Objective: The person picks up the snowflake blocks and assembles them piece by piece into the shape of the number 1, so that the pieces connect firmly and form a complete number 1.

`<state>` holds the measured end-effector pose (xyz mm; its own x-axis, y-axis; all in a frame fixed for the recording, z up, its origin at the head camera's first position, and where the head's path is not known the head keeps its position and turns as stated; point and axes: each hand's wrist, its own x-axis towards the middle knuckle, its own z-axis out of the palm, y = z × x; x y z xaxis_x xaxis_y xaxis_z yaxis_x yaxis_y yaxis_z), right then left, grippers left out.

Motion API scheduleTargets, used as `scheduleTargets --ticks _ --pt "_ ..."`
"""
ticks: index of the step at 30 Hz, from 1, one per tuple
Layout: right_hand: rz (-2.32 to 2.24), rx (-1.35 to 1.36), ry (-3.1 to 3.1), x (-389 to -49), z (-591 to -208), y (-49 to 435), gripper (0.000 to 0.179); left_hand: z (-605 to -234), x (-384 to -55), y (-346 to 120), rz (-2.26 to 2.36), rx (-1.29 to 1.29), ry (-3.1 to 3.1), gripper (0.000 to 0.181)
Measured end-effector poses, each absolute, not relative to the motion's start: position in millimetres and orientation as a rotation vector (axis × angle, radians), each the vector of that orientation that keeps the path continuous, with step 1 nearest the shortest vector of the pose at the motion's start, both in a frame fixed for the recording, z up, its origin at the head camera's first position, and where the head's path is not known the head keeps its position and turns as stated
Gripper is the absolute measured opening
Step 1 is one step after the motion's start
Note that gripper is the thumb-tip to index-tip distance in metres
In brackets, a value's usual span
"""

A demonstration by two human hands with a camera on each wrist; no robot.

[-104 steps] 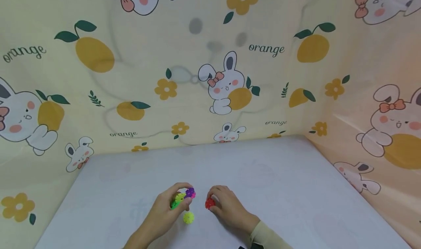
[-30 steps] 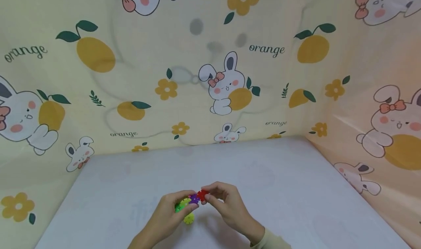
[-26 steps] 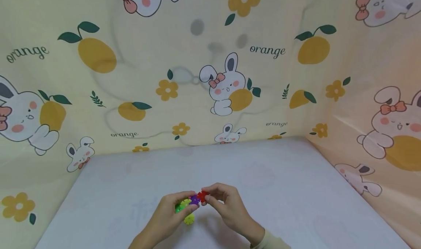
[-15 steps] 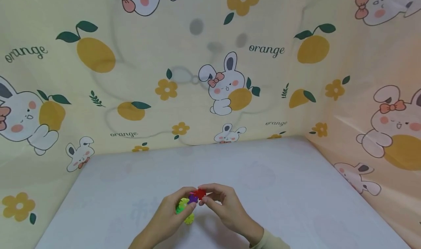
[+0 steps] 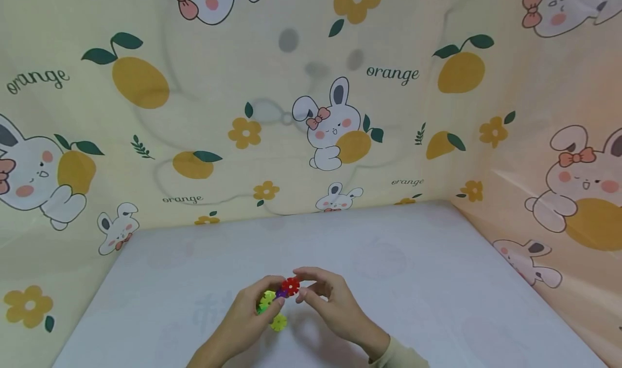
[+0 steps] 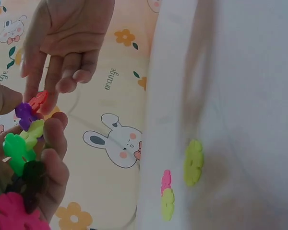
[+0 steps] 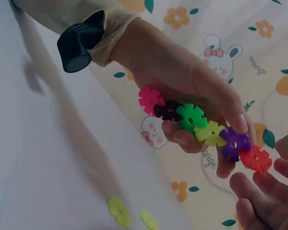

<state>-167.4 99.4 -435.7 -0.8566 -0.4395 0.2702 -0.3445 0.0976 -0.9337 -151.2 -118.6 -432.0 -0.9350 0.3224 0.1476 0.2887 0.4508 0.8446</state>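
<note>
My left hand (image 5: pixel 250 306) holds a chain of linked plastic snowflake discs. In the right wrist view the chain runs from a pink disc (image 7: pixel 151 100) through a dark disc (image 7: pixel 168 111), a green disc (image 7: pixel 191 117), a yellow-green disc (image 7: pixel 210 133) and a purple disc (image 7: pixel 235 143) to a red disc (image 7: pixel 256 158) at its end. My left thumb and fingers pinch it around the purple disc. Close to the red disc, my right hand (image 5: pixel 335 303) has its fingers loosely bent and parted, with nothing between them.
A loose yellow-green disc (image 5: pixel 278 322) lies on the white tabletop (image 5: pixel 413 303) below the hands. Beside it, in the left wrist view, lie a pink disc (image 6: pixel 166 179) and another yellow-green disc (image 6: pixel 168 204). Patterned cloth (image 5: pixel 272 157) stands behind the table.
My right hand has brought the red disc from the right up to the purple disc. The red disc now sits on the chain's end, and my right fingers have let go of it.
</note>
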Motion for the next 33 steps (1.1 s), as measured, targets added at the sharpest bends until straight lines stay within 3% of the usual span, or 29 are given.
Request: scheduleTargets --ticks 8,15,24,33 --pt "-1.923 -0.688 2.245 -167.9 -435.7 99.1 0.034 -419.8 -152.7 -135.9 1.697 0.301 2.602 0.039" --pt "-1.845 -0.676 2.256 -175.7 -443.8 98.0 0.028 -415.6 -153.9 -142.4 1.835 0.249 2.6 0.049" --pt "-1.512 -0.797 2.307 -182.9 -474.9 79.7 0.034 -416.0 -156.3 -143.1 1.874 0.375 2.598 0.042" --pt "-0.928 -0.902 2.663 -175.3 -490.6 68.7 0.035 -416.6 -157.4 -139.0 1.838 0.289 2.554 0.048"
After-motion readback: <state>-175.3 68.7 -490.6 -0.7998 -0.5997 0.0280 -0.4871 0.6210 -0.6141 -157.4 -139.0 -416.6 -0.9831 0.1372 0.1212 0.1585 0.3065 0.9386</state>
